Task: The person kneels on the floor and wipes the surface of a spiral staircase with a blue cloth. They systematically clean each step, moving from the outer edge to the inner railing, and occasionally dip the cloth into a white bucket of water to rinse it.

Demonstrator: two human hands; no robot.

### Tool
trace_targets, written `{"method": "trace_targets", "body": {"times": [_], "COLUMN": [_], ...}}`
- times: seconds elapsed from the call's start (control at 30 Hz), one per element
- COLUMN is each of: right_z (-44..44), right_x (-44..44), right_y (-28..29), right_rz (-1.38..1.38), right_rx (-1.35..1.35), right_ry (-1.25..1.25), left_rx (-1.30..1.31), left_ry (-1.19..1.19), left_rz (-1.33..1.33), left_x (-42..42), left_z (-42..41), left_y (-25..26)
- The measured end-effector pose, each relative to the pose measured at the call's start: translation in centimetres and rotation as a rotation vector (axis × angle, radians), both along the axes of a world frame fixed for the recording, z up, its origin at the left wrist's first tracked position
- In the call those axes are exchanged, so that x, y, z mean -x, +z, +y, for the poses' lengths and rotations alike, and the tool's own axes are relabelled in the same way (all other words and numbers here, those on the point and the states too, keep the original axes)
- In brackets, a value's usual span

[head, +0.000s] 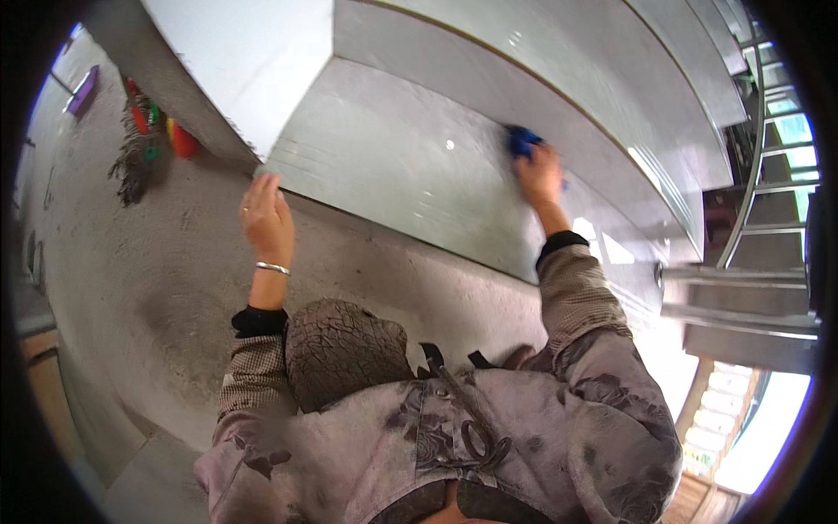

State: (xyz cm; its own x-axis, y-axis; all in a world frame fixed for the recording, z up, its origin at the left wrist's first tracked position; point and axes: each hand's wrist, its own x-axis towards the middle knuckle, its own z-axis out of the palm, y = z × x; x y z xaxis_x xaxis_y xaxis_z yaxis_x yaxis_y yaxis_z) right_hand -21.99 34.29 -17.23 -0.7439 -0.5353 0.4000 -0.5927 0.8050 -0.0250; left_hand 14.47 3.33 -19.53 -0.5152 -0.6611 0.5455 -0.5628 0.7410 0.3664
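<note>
My right hand (pixel 541 175) is closed over a bunched blue cloth (pixel 522 140) and presses it onto a glossy grey stair tread (pixel 393 157), close to the foot of the riser. Light streaks and bright reflections show on the tread. At the tread's left front corner is my left hand (pixel 267 213), raised with nothing in it; its fingers point up beside the lower edge of the white wall (pixel 249 59). Whether its fingertips touch the corner, I cannot tell. A pair of scissors (pixel 481 439) lies against the front of the patterned clothing on my chest.
Further steps (pixel 563 33) rise at the upper right, with a metal railing (pixel 753 190) beyond them. A grey string mop (pixel 133 177) and red and green objects (pixel 182 139) are at the upper left. A purple broom or dustpan (pixel 84 92) stands farther off on the concrete floor (pixel 170 262).
</note>
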Motion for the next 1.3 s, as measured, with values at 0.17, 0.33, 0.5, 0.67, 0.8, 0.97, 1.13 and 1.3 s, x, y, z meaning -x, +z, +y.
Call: {"method": "trace_targets", "body": {"times": [0.17,0.33,0.5,0.67,0.8,0.97,1.13,1.3], "right_z": [15.0,5.5,-7.1,1.3,9.8,5.2,-10.8,-29.4], "right_x": [-0.8,-13.3,-22.2,-21.1,-20.0,-20.7,-16.7,-11.7], "right_y": [2.1,0.6,3.8,4.7,4.2,3.9,4.5,3.2], "right_rz": [-0.208,-0.108,-0.24,-0.219,-0.236,-0.277,-0.335,0.003], "right_rx": [-0.001,0.003,-0.011,-0.111,-0.097,0.018,0.308,0.201], "right_ry": [-0.79,0.175,0.831,0.657,0.184,0.296,0.569,0.557], "left_rx": [0.024,0.009,0.019,0.032,0.005,-0.042,-0.028,-0.045], "left_ry": [-0.002,0.026,-0.007,-0.021,-0.007,0.024,0.037,0.002], "left_rz": [0.026,-0.015,0.008,-0.002,0.003,0.038,0.008,0.022], "left_x": [-0.9,-0.4,0.6,-0.2,-0.3,0.1,-0.8,1.0], "left_z": [-0.4,0.1,0.2,-0.4,-0.3,1.1,1.0,1.6], "left_y": [-0.6,0.8,1.1,0.9,0.5,0.1,0.4,0.6]}}
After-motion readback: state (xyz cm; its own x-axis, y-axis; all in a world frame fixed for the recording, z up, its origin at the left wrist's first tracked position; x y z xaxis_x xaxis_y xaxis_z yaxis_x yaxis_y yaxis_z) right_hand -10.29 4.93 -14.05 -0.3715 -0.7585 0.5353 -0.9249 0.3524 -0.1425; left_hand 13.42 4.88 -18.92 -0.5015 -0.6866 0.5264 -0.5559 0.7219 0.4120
